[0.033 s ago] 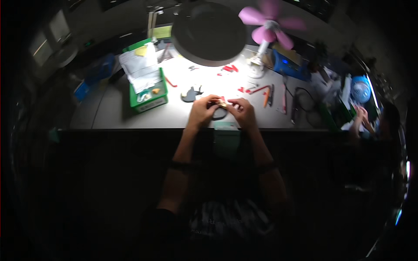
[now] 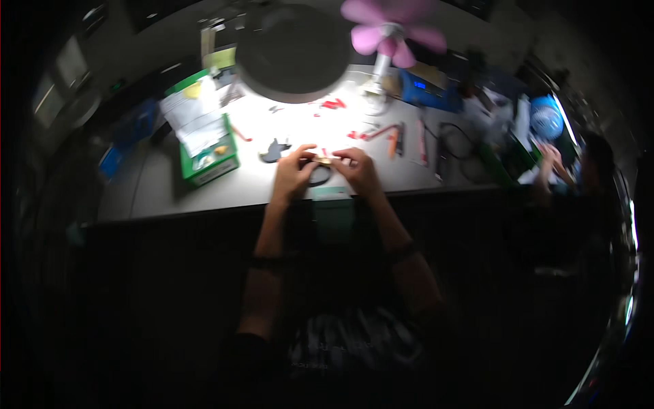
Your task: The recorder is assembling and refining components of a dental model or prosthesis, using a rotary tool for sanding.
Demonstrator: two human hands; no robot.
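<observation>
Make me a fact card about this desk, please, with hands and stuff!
Left hand: fingertips on a small yellowish piece
Right hand: fingertips on that piece too
Piece's kind: too small and blurry to tell
Just below it in the picture: dark round thing
Left: green bin with papers
Back: pink fan
Far right: another person's hands

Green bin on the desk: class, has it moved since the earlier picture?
No. The green bin keeps its place against the desk and fan stand; all three shift left in the picture together, so the camera moved.
</observation>
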